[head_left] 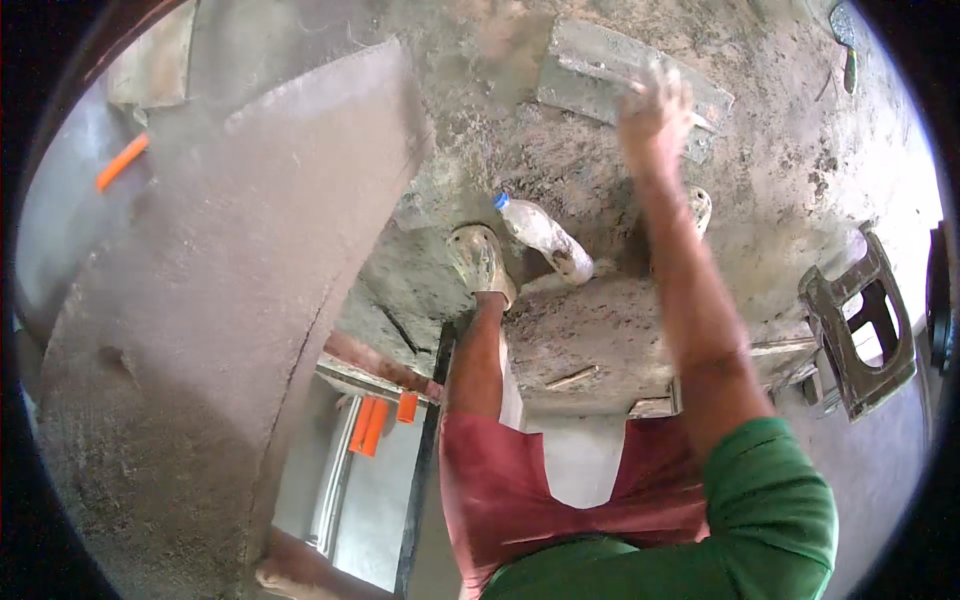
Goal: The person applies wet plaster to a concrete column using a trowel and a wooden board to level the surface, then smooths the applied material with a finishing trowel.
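At the far centre-right of the view, the right hand (pixel 655 105) is raised against a long flat trowel (pixel 620 80) lying on the mortar-caked floor (pixel 780 120). The hand is motion-blurred. Its fingers (pixel 668 82) appear curled over the middle of the tool, but how tightly they close on it cannot be told.

Trowel orientation: the long axis runs from upper left to lower right across the view. The far-left end points toward the wall side; the right end extends past the hand toward the right. The blade lies flat, broad face up.

Trowel appearance: a grey rectangular blade, coated and streaked with dried mortar, nearly the same colour as the floor around it. A raised strip runs along its length. The edges are straight and the corners square.

The left hand is not in view.

Surroundings:
- A plastic bottle (pixel 545 238) with a blue cap lies on its side on the floor, nearer than the trowel, cap end to the left.
- A mortar-spattered shoe (pixel 478 262) stands just left of the bottle.
- A rough grey plastered wall (pixel 220 300) fills the left of the view.
- A hollow concrete block (pixel 860 325) sits at the right, well apart from the trowel.
- Orange pipe pieces (pixel 375 420) show below the slab edge, near left of centre.
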Demonstrator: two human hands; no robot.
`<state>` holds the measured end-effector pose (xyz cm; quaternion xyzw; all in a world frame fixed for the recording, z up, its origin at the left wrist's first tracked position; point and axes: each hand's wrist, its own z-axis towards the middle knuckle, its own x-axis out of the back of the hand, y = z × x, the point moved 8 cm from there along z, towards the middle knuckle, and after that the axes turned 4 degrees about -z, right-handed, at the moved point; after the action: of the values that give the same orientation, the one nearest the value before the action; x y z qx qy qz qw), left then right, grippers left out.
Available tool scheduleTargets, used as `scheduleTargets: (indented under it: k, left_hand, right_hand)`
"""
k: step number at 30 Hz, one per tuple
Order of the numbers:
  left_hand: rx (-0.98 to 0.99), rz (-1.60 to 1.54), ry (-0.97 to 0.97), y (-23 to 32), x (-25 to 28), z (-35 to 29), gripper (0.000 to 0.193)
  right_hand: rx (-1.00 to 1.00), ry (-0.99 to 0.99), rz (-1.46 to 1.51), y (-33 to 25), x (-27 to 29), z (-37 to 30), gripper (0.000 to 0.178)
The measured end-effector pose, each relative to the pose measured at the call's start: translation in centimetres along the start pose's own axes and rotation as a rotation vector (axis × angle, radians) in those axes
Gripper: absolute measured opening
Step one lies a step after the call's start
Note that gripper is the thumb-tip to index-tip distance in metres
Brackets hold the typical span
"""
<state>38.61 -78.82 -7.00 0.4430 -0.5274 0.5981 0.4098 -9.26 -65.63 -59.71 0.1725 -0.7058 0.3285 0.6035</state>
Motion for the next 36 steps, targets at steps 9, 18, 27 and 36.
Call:
scheduleTargets:
  k: [9,18,27,36]
  left_hand:
    - [0.01,0.639,-0.046,5.2,-1.5,-0.2,0.041]
    - [0.229,0.749,-0.128,7.5,-1.7,-0.5,0.041]
    - [0.059,0.776,-0.141,8.1,-1.9,-0.5,0.038]
    - [0.057,0.553,-0.085,6.3,-1.0,-0.1,0.037]
  right_hand:
    - [0.155,-0.621,-0.088,6.5,-4.6,0.0,0.051]
    - [-0.564,-0.902,1.21,-9.4,-3.8,-16.2,0.035]
    - [-0.628,-0.861,1.254,-16.8,-8.0,-25.6,0.034]
    - [-0.826,-0.786,1.382,-15.7,-6.1,-25.6,0.034]
